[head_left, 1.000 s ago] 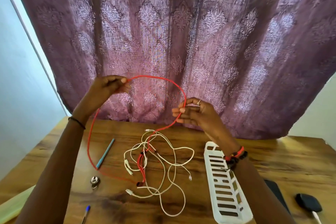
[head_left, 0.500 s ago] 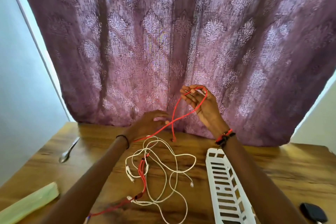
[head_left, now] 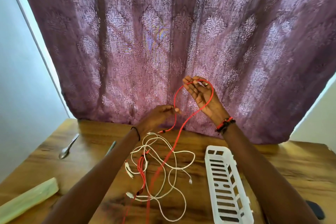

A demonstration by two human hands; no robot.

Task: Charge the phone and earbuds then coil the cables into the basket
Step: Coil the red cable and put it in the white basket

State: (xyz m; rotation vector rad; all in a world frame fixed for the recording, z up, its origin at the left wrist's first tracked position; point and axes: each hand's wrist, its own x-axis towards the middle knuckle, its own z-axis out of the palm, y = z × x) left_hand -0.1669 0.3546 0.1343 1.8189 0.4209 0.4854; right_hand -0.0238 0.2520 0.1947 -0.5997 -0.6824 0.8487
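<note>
Left hand [head_left: 157,118] and right hand [head_left: 202,96] pinch a looped red cable [head_left: 174,99].

left wrist: thin black band [head_left: 138,133] | right wrist: red-black bracelets [head_left: 225,123] | ring [head_left: 206,84]

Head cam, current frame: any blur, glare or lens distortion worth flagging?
Head view: curtain backlit, with rainbow shimmer near its middle; wide-angle lens bows the white strip at left; red cable smears low over the table; left hand and right hand look sharp.
</note>
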